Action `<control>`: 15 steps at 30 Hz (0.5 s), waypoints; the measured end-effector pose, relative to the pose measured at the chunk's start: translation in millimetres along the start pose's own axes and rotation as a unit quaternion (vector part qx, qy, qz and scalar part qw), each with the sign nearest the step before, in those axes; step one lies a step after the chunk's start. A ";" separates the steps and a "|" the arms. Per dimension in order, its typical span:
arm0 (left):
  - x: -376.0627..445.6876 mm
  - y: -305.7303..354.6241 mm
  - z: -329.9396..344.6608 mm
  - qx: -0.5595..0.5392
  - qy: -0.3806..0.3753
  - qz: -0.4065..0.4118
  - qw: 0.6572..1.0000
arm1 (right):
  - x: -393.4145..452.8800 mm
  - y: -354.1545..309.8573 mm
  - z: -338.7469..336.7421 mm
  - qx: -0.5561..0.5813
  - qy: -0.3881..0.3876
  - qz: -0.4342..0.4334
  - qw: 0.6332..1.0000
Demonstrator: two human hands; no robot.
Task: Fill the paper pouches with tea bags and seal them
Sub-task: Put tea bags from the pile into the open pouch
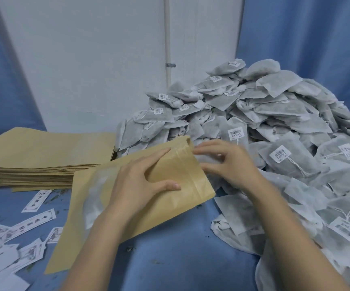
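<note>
Now | left hand (pixel 140 181) presses pouch (pixel 128 206) | right hand (pixel 224 162) pinches its mouth | labels unreadable

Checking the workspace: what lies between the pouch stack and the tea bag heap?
Head view: the open pouch under the left hand fills that gap.
</note>
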State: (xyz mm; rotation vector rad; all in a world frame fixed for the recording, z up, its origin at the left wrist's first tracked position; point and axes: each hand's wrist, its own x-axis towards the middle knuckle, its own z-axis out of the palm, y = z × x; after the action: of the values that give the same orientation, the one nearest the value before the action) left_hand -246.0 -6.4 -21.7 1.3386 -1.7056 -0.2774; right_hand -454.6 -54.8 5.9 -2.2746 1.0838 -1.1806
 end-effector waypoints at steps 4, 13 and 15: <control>-3.1 14.4 10.6 0.008 -0.026 0.044 0.999 | 0.5 -4.5 15.3 -0.052 -0.053 0.037 0.997; -5.3 41.0 10.7 0.030 -0.074 0.113 0.990 | -9.7 -20.5 -2.8 -0.018 -0.248 0.159 0.955; -3.1 52.6 4.7 0.062 -0.081 0.149 0.984 | -12.0 -29.2 -9.3 -0.040 -0.239 0.182 0.953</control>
State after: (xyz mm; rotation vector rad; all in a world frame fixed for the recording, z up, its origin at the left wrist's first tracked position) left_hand -283.8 14.8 8.6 1.1526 -2.0604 -0.1111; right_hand -452.7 -26.5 22.6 -2.1267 1.2861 -0.4183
